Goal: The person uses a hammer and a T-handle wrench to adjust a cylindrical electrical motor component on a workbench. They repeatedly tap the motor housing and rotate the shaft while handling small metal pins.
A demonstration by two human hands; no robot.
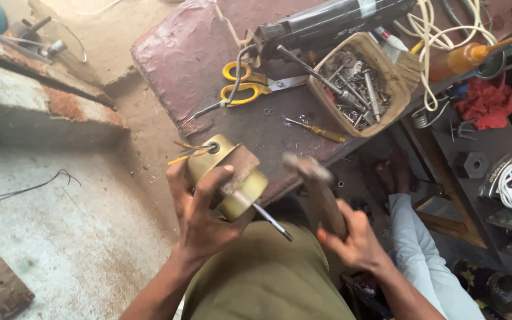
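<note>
While clasped tight by the curled fingers of the left hand (200,216), held a cream-coloured small motor (229,175) above the lap, just off the workbench (185,53) edge, casing seemingly still closed, shaft (272,221) protruding. Gripped a wooden-handled hammer (318,189) in the closed right hand (357,240), head blurred just beside the motor, contact unclear. Left lying on the bench yellow-handled scissors (241,83), a screwdriver (318,131) and a basket (395,80) of metal parts.

One motor (226,175), one hammer (315,184), one scissors (244,83), one screwdriver (318,130).
</note>
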